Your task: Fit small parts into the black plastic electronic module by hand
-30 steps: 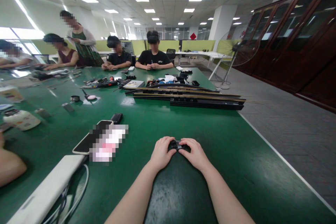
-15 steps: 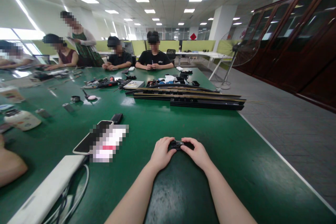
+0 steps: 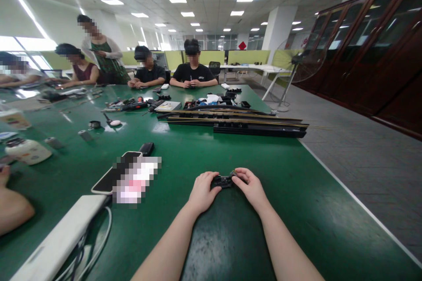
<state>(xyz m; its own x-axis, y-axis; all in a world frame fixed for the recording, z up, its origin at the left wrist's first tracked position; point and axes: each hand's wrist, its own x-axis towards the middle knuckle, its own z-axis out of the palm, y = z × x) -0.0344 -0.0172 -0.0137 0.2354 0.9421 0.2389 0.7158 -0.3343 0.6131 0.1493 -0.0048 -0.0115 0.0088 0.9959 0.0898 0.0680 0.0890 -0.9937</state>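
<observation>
A small black part (image 3: 222,181) rests on the green table (image 3: 296,193) in front of me, gripped from both sides. My left hand (image 3: 203,191) is curled with thumb and fingers closed on its left end. My right hand (image 3: 251,185) pinches its right end, fingers bent over it. Most of the part is hidden by my fingers.
A phone (image 3: 108,178) and a white power strip (image 3: 56,241) with cables lie to my left. Long black rails (image 3: 237,120) with thin rods lie across the table's middle. Several people sit or stand at the far end. Another person's arm (image 3: 13,208) rests at the left edge.
My right hand has lifted slightly and turned, showing a bit more of the black part. My left hand has stayed almost still.
</observation>
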